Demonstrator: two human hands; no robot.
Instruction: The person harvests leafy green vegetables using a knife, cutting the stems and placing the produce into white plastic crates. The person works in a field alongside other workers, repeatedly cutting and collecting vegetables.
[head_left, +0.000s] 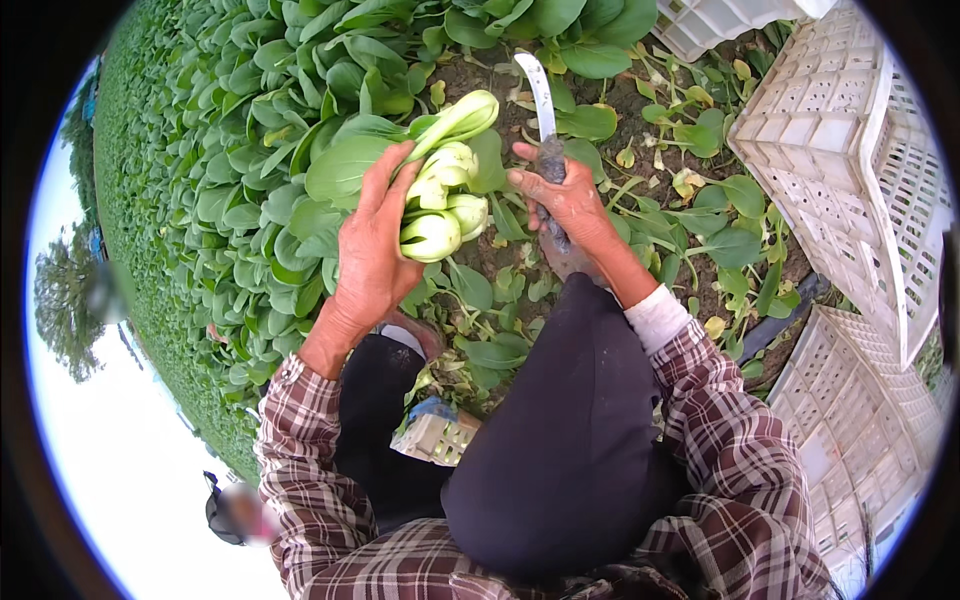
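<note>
Several cut heads of bok choy (435, 202) are bunched in my left hand (375, 240); their pale bases face right and the leaves lie behind my fingers. My right hand (566, 196) grips a harvesting knife by its dark wrapped handle (553, 161). The knife's narrow, slightly curved blade (536, 86) points away from me, a short way right of the bunch and apart from it. Loose leaves (592, 120) lie on the soil near the blade.
Dense rows of bok choy (247, 150) grow on the left. White plastic crates (817, 112) stand on the right, with another crate (847, 420) nearer me. A small crate (439, 439) is partly hidden by my leg. Another person (232, 514) is at the lower left.
</note>
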